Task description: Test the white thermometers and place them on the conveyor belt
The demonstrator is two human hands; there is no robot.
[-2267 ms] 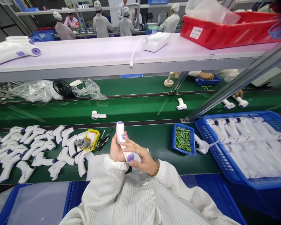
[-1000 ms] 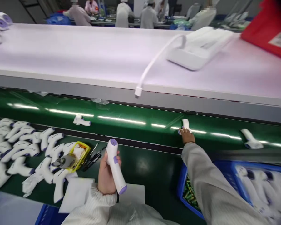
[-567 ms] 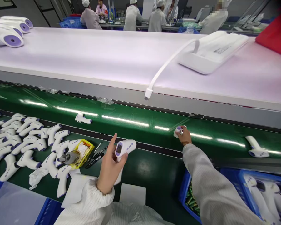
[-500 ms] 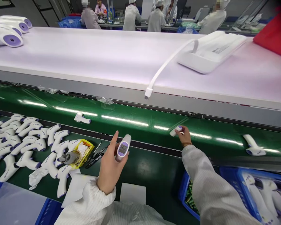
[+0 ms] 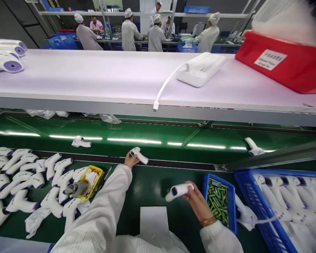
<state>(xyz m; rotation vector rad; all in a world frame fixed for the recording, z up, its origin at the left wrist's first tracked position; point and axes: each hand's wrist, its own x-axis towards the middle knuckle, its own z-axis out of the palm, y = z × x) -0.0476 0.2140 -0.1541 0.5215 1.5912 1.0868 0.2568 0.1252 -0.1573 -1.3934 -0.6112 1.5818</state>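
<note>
My left hand point(image 5: 131, 160) is closed on a white infrared thermometer point(image 5: 142, 157) at the near edge of the green conveyor belt point(image 5: 158, 147). Nearer to me, my right hand point(image 5: 199, 203) grips a second infrared thermometer point(image 5: 178, 191) by one end, its small dark window facing up. That hand is just left of a blue box point(image 5: 233, 214) full of green batteries point(image 5: 218, 200). A white card point(image 5: 154, 219) lies in front of my body. The palms and some fingers are hidden from view.
Many thermometers point(image 5: 23, 182) lie at left beside a yellow tray point(image 5: 99, 177) with a bottle point(image 5: 77, 189). A blue crate point(image 5: 255, 196) of thermometers stands at right. Across the back runs a white shelf point(image 5: 94, 75) bearing a red bin point(image 5: 276, 66). Co-workers sit beyond.
My left hand has reached forward to the belt edge with a thermometer. My right hand has drawn back from the belt toward me, still holding its thermometer. The view has shifted.
</note>
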